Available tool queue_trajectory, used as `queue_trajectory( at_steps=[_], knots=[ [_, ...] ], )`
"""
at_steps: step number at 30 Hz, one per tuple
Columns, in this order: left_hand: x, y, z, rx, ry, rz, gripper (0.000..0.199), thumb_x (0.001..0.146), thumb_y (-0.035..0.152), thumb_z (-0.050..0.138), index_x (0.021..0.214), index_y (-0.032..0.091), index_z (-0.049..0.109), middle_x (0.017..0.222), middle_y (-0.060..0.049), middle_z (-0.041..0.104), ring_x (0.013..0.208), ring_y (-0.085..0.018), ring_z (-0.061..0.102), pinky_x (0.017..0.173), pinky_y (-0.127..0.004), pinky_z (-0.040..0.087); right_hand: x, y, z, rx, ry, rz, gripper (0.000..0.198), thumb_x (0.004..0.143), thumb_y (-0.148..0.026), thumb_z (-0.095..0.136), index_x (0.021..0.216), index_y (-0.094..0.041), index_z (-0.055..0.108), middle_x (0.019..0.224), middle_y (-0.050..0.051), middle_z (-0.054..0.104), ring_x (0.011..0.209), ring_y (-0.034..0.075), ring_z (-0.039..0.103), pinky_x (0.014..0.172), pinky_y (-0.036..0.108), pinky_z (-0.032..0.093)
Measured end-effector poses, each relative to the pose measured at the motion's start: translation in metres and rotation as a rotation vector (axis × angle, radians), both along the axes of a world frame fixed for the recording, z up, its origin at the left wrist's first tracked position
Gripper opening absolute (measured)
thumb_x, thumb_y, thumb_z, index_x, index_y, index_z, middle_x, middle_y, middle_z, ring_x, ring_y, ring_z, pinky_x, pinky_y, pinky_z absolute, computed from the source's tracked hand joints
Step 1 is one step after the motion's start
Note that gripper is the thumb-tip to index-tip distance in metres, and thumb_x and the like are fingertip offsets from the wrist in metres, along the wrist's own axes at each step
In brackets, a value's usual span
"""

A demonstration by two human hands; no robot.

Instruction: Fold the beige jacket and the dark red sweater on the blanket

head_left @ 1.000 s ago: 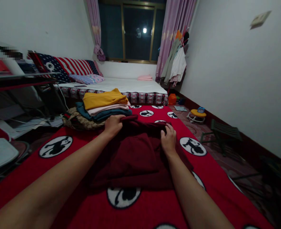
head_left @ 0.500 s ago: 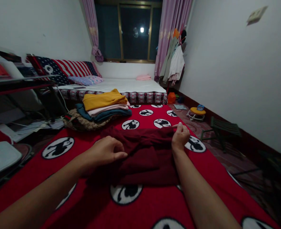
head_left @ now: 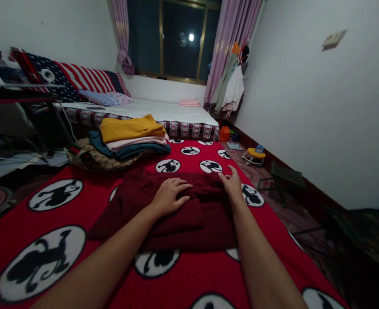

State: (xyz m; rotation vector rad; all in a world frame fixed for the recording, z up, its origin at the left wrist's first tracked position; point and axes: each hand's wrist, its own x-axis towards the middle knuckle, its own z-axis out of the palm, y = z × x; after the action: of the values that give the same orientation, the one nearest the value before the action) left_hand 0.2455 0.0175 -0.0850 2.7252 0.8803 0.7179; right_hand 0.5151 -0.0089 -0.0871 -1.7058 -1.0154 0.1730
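Observation:
A dark maroon garment (head_left: 176, 221) lies partly folded on the red blanket (head_left: 196, 279) with its black-and-white round figures. My left hand (head_left: 172, 196) rests flat on top of the garment, fingers spread. At the garment's far right edge is my right hand (head_left: 232, 185), its thumb and fingers apart and nothing between them. Beyond, to the left, a pile of folded clothes holds a yellow garment (head_left: 131, 128) on top, a pale pink one (head_left: 139, 143) under it and a teal one (head_left: 144, 150) below. A tan patterned item (head_left: 89, 156) lies beneath the pile.
A bed with a white sheet (head_left: 157, 109) stands under the window. On the right are a green folding stool (head_left: 286, 176), a small yellow-topped stool (head_left: 255, 153) and clothes on a rack (head_left: 234, 88). A cluttered desk (head_left: 19, 92) is at the left.
My left hand has moved right and now lies flat and spread on the garment. My right hand's fingers have opened at the garment's right edge. The view has shifted slightly right.

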Motion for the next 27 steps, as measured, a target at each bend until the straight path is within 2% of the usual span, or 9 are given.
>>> queue_trajectory(
  at_steps=[3,6,10,13,16,18,21,24,27],
  knots=[
    [-0.002,-0.002,0.001,0.004,0.017,-0.001,0.042,0.089,0.044,0.055,0.129,0.031,0.057,0.134,-0.005,0.057,0.128,-0.027,0.045,0.11,-0.049,0.03,-0.006,-0.005,0.01,0.12,-0.071,0.117,0.04,0.07,-0.027,0.055,0.106,-0.017,0.071,0.09,0.007,0.073,0.082,0.021,0.066,0.078,0.033,0.05],
    [-0.001,-0.003,0.002,0.009,0.027,0.025,0.049,0.088,0.044,0.055,0.134,0.028,0.053,0.136,-0.006,0.056,0.127,-0.028,0.046,0.111,-0.049,0.03,-0.006,-0.015,0.017,0.235,-0.082,-0.139,0.034,0.07,-0.02,0.045,0.086,-0.017,0.075,0.088,0.008,0.073,0.082,0.021,0.065,0.081,0.033,0.049],
    [0.001,-0.004,0.002,0.019,0.069,0.036,0.05,0.087,0.044,0.057,0.135,0.03,0.053,0.137,-0.006,0.054,0.128,-0.028,0.045,0.111,-0.049,0.03,-0.003,-0.024,0.02,0.122,-0.195,-0.406,0.039,0.067,-0.014,0.044,0.09,-0.019,0.076,0.1,0.009,0.069,0.086,0.023,0.062,0.081,0.035,0.047],
    [0.001,-0.005,0.003,0.012,0.077,0.045,0.049,0.087,0.044,0.057,0.134,0.033,0.053,0.139,-0.005,0.053,0.13,-0.029,0.044,0.111,-0.051,0.029,-0.011,-0.023,0.027,0.193,-0.359,-0.349,0.039,0.069,-0.012,0.044,0.092,-0.017,0.074,0.104,0.011,0.065,0.099,0.023,0.059,0.091,0.036,0.044],
    [0.001,-0.005,0.002,0.015,0.065,0.035,0.043,0.086,0.041,0.058,0.128,0.034,0.059,0.138,-0.004,0.054,0.129,-0.029,0.044,0.11,-0.053,0.03,-0.028,-0.018,0.034,0.237,-0.417,-0.088,0.031,0.078,-0.016,0.043,0.089,-0.017,0.072,0.095,0.009,0.068,0.094,0.02,0.061,0.091,0.033,0.045],
    [0.0,-0.005,0.002,0.023,0.043,0.017,0.038,0.085,0.037,0.06,0.123,0.034,0.063,0.136,-0.003,0.056,0.128,-0.029,0.046,0.109,-0.052,0.03,-0.041,-0.015,0.031,0.132,-0.45,0.11,0.031,0.086,-0.022,0.042,0.098,-0.018,0.071,0.102,0.009,0.07,0.098,0.019,0.062,0.092,0.032,0.045],
    [0.0,-0.006,0.001,0.029,-0.003,0.0,0.033,0.083,0.034,0.063,0.116,0.035,0.067,0.131,-0.002,0.06,0.124,-0.027,0.049,0.109,-0.051,0.031,-0.057,-0.013,0.016,-0.278,-0.612,0.288,0.041,0.093,-0.033,0.04,0.127,-0.021,0.059,0.136,0.009,0.056,0.128,0.022,0.047,0.109,0.043,0.032],
    [0.0,-0.008,0.001,0.022,-0.037,0.001,0.03,0.083,0.034,0.063,0.112,0.036,0.069,0.128,-0.002,0.062,0.122,-0.026,0.051,0.109,-0.051,0.031,-0.067,-0.01,0.006,-0.699,-0.745,0.339,0.055,0.097,-0.041,0.033,0.148,-0.02,0.034,0.157,0.009,0.025,0.145,0.028,0.018,0.114,0.058,0.013],
    [0.0,-0.008,0.0,0.017,-0.058,0.006,0.027,0.083,0.035,0.063,0.109,0.036,0.07,0.127,-0.002,0.062,0.121,-0.026,0.051,0.108,-0.052,0.03,-0.071,-0.011,0.01,-0.85,-0.756,0.354,0.061,0.097,-0.046,0.031,0.151,-0.019,0.025,0.16,0.012,0.015,0.146,0.031,0.011,0.111,0.063,0.013]
  ],
)
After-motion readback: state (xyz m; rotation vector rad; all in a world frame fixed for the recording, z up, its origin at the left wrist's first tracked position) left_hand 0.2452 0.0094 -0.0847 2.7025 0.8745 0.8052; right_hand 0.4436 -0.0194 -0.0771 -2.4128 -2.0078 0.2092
